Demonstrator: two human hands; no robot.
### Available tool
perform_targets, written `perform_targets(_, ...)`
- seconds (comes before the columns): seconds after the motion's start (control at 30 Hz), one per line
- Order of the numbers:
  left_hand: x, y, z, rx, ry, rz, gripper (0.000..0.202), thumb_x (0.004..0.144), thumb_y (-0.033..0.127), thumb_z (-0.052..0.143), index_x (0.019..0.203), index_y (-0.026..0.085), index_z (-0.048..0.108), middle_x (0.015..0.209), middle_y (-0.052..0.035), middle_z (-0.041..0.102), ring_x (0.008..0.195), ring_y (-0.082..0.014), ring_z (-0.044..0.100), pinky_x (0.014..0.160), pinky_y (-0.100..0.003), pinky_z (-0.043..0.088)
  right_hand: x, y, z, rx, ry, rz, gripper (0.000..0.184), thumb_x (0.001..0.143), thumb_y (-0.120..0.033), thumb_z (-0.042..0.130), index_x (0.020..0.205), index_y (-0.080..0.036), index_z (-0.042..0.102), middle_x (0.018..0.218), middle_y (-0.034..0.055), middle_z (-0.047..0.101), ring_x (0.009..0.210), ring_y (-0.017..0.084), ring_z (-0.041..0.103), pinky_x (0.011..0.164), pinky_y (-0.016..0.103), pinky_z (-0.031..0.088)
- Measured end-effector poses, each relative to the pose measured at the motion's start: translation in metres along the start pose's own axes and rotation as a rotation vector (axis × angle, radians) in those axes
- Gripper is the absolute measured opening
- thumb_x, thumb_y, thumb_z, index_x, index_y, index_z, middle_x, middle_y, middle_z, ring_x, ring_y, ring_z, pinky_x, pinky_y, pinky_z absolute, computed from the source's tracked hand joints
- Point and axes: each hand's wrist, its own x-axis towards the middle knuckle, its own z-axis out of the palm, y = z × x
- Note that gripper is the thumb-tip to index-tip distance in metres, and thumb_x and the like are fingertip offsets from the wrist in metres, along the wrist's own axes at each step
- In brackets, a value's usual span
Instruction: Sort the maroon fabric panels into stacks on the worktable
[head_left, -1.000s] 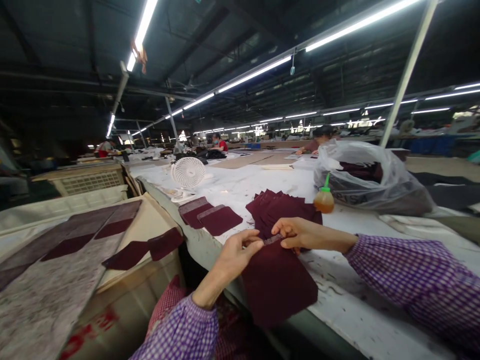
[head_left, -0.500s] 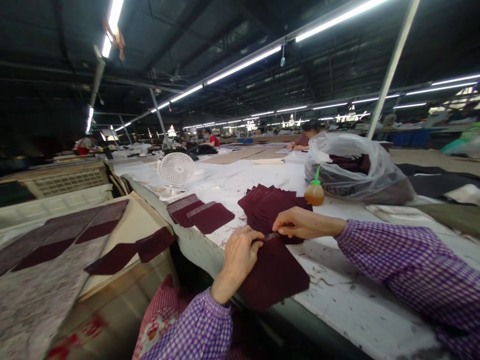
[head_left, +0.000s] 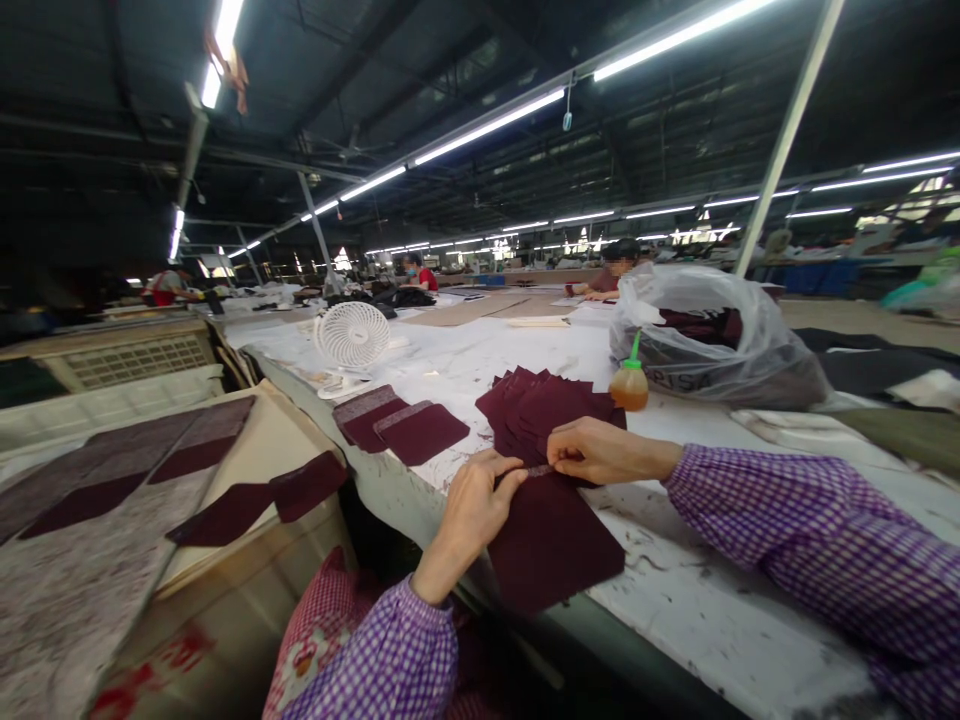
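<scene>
A dark maroon fabric piece [head_left: 555, 540] with rounded corners lies at the table edge, its near part reaching past the rim. My left hand [head_left: 480, 500] pinches the left end of its far edge, where a narrow greyish strip shows as if turned over. At the right end of that same edge, the fingers of my right hand [head_left: 589, 450] are closed on the fabric. Just beyond my hands is a fanned stack of maroon pieces [head_left: 544, 405]. Two more maroon pieces [head_left: 421, 432] overlap to the left, with speckled strips along their far edges.
A small bottle [head_left: 628, 385] with a green nozzle and amber liquid stands beside a clear plastic bag [head_left: 720, 340] holding maroon fabric. A white fan [head_left: 352, 335] sits at the table's left edge. Cream crates [head_left: 247, 610] bearing fabric pieces stand left. Other people work farther back.
Both hands stay at the far edge of the fabric piece with only small shifts. The fingers have moved slightly along it, and the piece's near end has swung a little right.
</scene>
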Motion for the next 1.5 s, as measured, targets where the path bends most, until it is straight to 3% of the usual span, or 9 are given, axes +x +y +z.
perform_targets(0.17,0.0,-0.002,0.002,0.032,0.01,-0.018,0.021,0.079,0.009,0.06,0.094,0.019,0.071,0.087,-0.003,0.066,0.088,-0.0187,0.059,0.079,-0.029,0.044,-0.001,0.005,0.003,-0.057,-0.001,-0.053,0.011,0.081,-0.016,0.053,0.076,-0.015,0.063,0.077,0.0025,0.058,0.061,0.01,0.051,0.056,0.02,0.035)
perform_targets(0.37,-0.004,-0.008,0.004,0.112,-0.002,0.101,0.021,0.084,0.011,0.054,0.083,0.02,0.073,0.079,-0.0031,0.061,0.083,-0.018,0.054,0.073,-0.028,0.043,-0.002,0.01,0.002,-0.118,-0.012,-0.206,0.019,0.089,-0.018,0.047,0.081,-0.015,0.063,0.08,0.0026,0.057,0.068,0.01,0.053,0.062,0.021,0.037)
perform_targets(0.57,-0.004,-0.015,0.0,0.261,-0.056,0.289,0.024,0.089,0.015,0.047,0.086,0.022,0.07,0.082,-0.0023,0.058,0.081,-0.0166,0.051,0.069,-0.027,0.041,-0.013,0.002,0.011,-0.572,-0.034,-0.318,0.019,0.092,-0.013,0.041,0.089,-0.016,0.059,0.09,0.0043,0.057,0.072,0.014,0.052,0.055,0.026,0.034)
perform_targets(0.73,-0.003,-0.014,-0.003,0.342,-0.088,0.332,0.025,0.091,0.017,0.045,0.09,0.023,0.069,0.088,-0.0027,0.058,0.086,-0.017,0.051,0.072,-0.028,0.041,-0.023,0.007,0.019,-0.715,-0.002,-0.382,0.021,0.093,-0.015,0.041,0.102,-0.015,0.06,0.101,0.0075,0.06,0.084,0.02,0.053,0.066,0.03,0.044)
perform_targets(0.87,-0.004,-0.012,-0.004,0.383,-0.082,0.321,0.026,0.091,0.018,0.044,0.087,0.023,0.069,0.087,-0.0024,0.058,0.086,-0.0169,0.051,0.071,-0.028,0.041,-0.025,0.01,0.012,-0.658,0.068,-0.279,0.027,0.09,-0.01,0.04,0.108,-0.013,0.061,0.096,0.0099,0.062,0.085,0.022,0.055,0.074,0.036,0.047)
perform_targets(0.97,-0.004,-0.01,-0.004,0.403,-0.077,0.323,0.025,0.091,0.018,0.044,0.088,0.023,0.069,0.087,-0.0027,0.058,0.085,-0.0168,0.052,0.071,-0.028,0.041,-0.023,-0.003,0.006,-0.41,0.176,-0.153,0.032,0.09,-0.007,0.035,0.107,-0.014,0.062,0.099,0.0101,0.062,0.087,0.019,0.058,0.076,0.031,0.049)
perform_targets(1.07,-0.005,-0.008,-0.003,0.41,-0.067,0.316,0.024,0.09,0.016,0.046,0.09,0.023,0.069,0.087,-0.0029,0.058,0.084,-0.0166,0.052,0.07,-0.027,0.042,-0.021,-0.019,0.011,-0.179,0.157,-0.132,0.035,0.091,-0.01,0.031,0.112,-0.017,0.059,0.106,0.0092,0.06,0.09,0.016,0.058,0.078,0.028,0.049)
perform_targets(1.33,-0.013,-0.031,-0.022,0.118,-0.031,0.269,0.02,0.089,0.019,0.05,0.086,0.02,0.069,0.082,-0.0023,0.06,0.081,-0.0149,0.055,0.072,-0.025,0.044,-0.021,-0.03,0.027,-0.204,0.048,-0.051,0.037,0.085,-0.005,0.033,0.109,-0.014,0.06,0.105,0.0133,0.059,0.098,0.022,0.054,0.089,0.035,0.046)
perform_targets(1.5,-0.022,-0.039,-0.032,0.205,-0.006,0.342,0.023,0.091,0.019,0.045,0.083,0.017,0.067,0.081,-0.0039,0.058,0.081,-0.0158,0.052,0.07,-0.026,0.043,-0.021,-0.031,0.023,-0.22,0.039,-0.107,0.039,0.082,-0.001,0.033,0.107,-0.015,0.06,0.104,0.0122,0.059,0.097,0.021,0.054,0.092,0.039,0.044)
